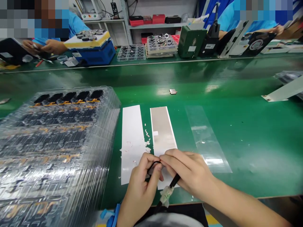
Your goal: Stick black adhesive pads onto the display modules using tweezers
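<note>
My left hand [139, 184] pinches a small dark flat part [153, 166] between thumb and fingers at the near edge of the green table. My right hand [187, 171] is closed round a black tweezer-like tool [174, 183] with tape wrapped on its rear end; its tip meets the dark part. Both hands hover over two paper strips: a white one [131, 138] with small sticker scraps and a grey one [162, 127]. A clear film strip [205, 138] lies to the right.
A tall stack of clear plastic trays [54, 148] holding black and orange parts fills the left. A small metal piece [173, 91] lies mid-table. Across the table, other people's hands [44, 46], a blue box [93, 52], part trays [161, 44] and a green unit [191, 41].
</note>
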Demonstrator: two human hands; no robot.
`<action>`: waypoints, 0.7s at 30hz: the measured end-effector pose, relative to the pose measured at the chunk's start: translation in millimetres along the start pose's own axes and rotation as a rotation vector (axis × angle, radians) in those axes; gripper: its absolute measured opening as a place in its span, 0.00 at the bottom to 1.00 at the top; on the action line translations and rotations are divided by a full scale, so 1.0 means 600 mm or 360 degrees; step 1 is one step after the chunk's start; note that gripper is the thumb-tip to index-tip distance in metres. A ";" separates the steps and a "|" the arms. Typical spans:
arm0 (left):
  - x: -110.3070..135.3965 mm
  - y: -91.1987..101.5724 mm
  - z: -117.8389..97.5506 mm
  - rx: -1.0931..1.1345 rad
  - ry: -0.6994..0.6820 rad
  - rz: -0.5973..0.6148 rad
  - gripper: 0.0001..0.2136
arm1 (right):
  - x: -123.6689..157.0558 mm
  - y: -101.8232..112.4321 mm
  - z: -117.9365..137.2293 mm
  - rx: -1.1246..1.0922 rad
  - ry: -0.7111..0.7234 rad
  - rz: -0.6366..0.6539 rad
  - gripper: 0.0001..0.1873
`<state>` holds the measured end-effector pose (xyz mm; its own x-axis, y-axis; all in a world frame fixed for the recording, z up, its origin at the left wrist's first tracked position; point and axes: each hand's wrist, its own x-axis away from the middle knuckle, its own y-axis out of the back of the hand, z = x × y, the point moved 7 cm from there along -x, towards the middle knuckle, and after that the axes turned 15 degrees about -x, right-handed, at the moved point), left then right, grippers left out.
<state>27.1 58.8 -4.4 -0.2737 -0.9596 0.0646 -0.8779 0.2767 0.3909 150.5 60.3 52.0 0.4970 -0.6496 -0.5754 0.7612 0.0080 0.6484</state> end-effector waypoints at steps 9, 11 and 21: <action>0.002 -0.007 -0.020 -0.0190 -0.0153 0.0123 0.03 | -0.028 0.017 -0.050 -0.0574 -0.0569 -0.0021 0.07; 0.006 -0.019 -0.032 -0.0287 -0.0289 0.0258 0.04 | -0.044 0.010 -0.060 -0.0675 -0.0676 0.0014 0.08; 0.013 -0.014 -0.036 -0.0254 -0.0309 0.0296 0.03 | -0.056 -0.047 -0.095 -0.1006 -0.0997 0.0135 0.10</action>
<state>40.7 48.1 12.9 -0.5075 -0.8614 -0.0222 -0.7370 0.4206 0.5290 136.0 125.5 24.6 0.3842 -0.9224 -0.0400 0.9117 0.3722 0.1740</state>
